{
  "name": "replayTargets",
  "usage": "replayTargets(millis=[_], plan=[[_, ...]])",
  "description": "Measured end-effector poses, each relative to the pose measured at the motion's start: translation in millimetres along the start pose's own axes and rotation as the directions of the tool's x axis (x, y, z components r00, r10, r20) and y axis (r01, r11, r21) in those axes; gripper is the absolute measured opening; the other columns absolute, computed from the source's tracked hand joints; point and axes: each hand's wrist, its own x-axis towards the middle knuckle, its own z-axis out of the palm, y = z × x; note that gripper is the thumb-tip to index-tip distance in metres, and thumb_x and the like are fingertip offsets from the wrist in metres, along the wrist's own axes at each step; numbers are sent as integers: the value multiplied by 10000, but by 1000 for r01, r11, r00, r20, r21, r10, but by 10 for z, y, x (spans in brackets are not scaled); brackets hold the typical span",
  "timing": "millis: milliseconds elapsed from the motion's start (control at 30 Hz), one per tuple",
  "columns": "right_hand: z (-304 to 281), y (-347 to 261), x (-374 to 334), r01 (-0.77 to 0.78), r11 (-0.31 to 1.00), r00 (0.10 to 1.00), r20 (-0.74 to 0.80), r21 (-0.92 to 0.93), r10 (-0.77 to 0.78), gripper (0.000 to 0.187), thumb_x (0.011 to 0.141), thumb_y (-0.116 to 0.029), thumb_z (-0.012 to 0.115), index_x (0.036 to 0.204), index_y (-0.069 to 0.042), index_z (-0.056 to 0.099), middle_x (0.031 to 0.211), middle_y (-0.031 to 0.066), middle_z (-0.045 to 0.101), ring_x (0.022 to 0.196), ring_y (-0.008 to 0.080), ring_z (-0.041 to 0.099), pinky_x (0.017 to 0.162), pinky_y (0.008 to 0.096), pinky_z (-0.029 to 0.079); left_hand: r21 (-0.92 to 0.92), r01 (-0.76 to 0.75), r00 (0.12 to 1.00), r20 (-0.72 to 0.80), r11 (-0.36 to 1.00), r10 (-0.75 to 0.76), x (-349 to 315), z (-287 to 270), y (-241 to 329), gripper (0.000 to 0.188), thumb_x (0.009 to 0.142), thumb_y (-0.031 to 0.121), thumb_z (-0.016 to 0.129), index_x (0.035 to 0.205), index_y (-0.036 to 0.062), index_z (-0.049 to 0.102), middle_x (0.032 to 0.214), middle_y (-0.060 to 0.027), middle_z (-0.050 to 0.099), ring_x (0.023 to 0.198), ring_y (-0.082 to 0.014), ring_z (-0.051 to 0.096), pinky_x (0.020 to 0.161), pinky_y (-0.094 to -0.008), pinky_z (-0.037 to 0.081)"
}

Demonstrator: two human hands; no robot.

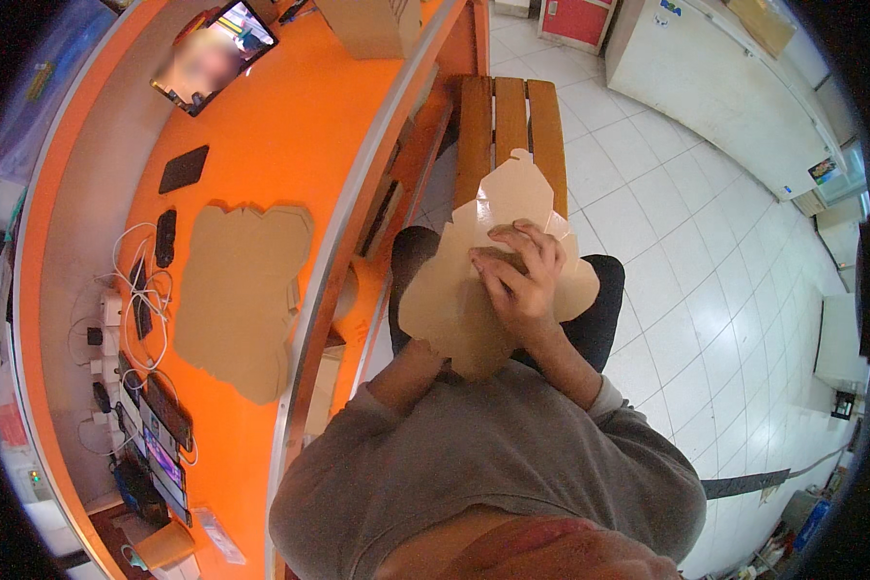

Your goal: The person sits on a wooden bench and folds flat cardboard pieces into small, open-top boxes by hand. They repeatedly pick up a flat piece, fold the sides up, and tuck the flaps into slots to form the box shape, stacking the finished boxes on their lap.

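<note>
Many white tiles make up the floor (686,319) to your right. Along your left runs an orange counter (261,145) with a pale metal edge, and a white freezer (715,92) stands at the far right. Ahead of you stretches a slatted wooden bench (510,106), partly covered from view by the card you are working with. On the counter, to your left, lies a stack (237,300) of flat brown cardboard with notched outlines. Your own card (493,338), a single flat brown blank with flaps, is over your lap, its far tip reaching across the view of the bench. A tablet (213,58) sits at the counter's far end, near the wall. Your right hand (524,271) is on the card's upper face, fingers bent and spread a little apart, pinching nothing. Your left hand (429,354) is at the card's near left edge, mostly hidden beneath it, so its grip cannot be told. On the counter beyond the stack lies a dark phone (184,169), with a slimmer black device (166,239) nearer to you.
</note>
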Motion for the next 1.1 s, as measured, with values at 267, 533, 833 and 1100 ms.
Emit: replayTargets(millis=[267, 533, 833, 1100], plan=[[-38, -106, 68, 37, 999, 998, 44, 4, -37, 216, 722, -106, 705, 935, -131, 736, 1114, 61, 612, 1113, 308, 532, 962, 476, 374, 260, -48, 995, -74, 965, 69, 136, -47, 1, 420, 983, 374, 511, 1066, -23, 621, 1002, -93, 685, 887, -235, 638, 818, -348, 490], [-598, 228, 300, -242, 940, 967, 138, 240, 213, 152, 862, -70, 652, 964, 41, 663, 833, 106, 650, 731, 174, 586, 695, 296, 464, 664, -503, 864, 375, 553, 335, 429, 155, 1079, 246, 847, 206, 675, 959, -13, 672, 909, -163, 665, 911, -313, 621, 822, -377, 472], [-412, 984, -51, -783, 175, 538, 509, 596, 672, 246, 857, -46, 632, 1067, 82, 645, 824, 98, 686, 631, 157, 610, 562, 238, 461, 879, -467, 731, 445, -96, 518, -51, 215, 1182, 513, 692, 498, 773, 999, 92, 706, 1034, -91, 654, 1059, -315, 577, 908, -437, 422], [-470, 418, -52, -702, -345, 398, 744, 624, 536, 510, 858, -4, 622, 1333, -42, 440, 826, 107, 658, 607, 157, 606, 558, 253, 493, 715, -696, 671, 682, -71, 291, 162, 134, 672, 600, 903, 459, 591, 1354, 77, 488, 1312, -132, 531, 1214, -326, 514, 1053, -514, 354]])
